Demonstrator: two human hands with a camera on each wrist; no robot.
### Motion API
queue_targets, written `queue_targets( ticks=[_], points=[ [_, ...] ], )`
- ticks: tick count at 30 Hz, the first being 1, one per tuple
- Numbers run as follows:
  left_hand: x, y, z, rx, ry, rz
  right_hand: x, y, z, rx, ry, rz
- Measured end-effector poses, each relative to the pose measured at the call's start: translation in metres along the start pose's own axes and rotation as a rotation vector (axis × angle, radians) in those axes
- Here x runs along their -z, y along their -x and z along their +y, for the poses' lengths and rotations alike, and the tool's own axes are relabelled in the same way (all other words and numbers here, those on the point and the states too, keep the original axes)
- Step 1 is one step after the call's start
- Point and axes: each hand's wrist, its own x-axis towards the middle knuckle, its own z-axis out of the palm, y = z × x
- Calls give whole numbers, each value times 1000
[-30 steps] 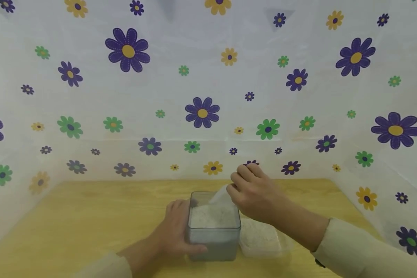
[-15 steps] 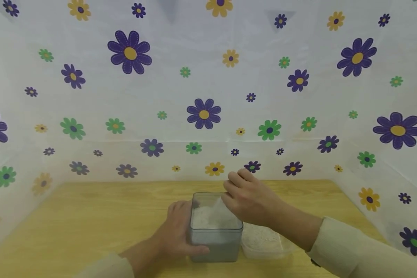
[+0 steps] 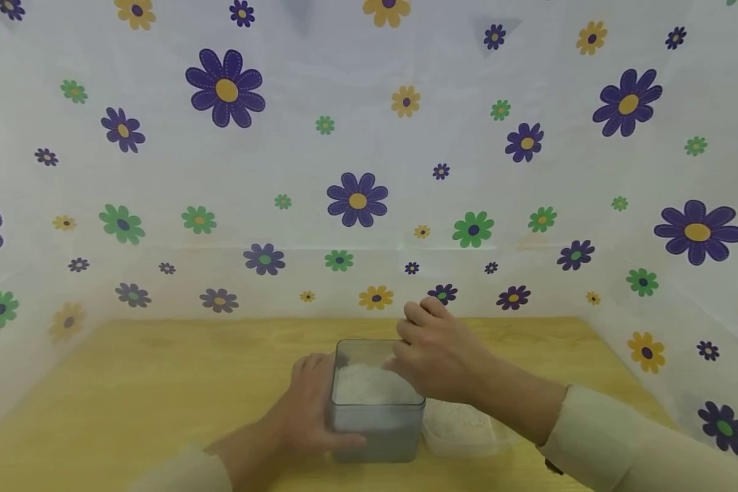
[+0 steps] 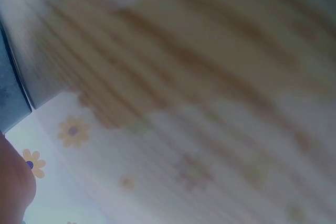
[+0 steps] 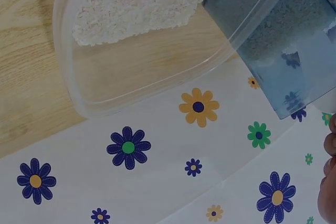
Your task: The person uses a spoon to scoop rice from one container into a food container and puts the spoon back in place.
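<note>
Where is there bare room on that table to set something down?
The wooden table is bare between the left hand and the flowered sheet leftward, and beyond the right forearm. Front centre is crowded: rice bin and clear tub.

Head view: dim, diffuse light; flowered sheet (image 3: 369,147) behind the grey container (image 3: 378,436) dulled, softly hazy. Left wrist view: tabletop (image 4: 210,51) badly blurred, worst away from the container. Right wrist view: sharper; faint gleam on clear tub (image 5: 64,72) beside the container.
</note>
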Motion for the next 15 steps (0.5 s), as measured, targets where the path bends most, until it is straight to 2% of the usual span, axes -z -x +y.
queue_targets(
  ticks=[7,11,15],
  points=[
    [2,3,1,62,23,-47,-3,2,-8,-144,-62,-62],
    [3,4,2,60,22,-42,-4,3,-10,-191,-103,-82],
    [1,3,0,31,6,-20,-6,5,-11,-256,-151,-142]
  ],
)
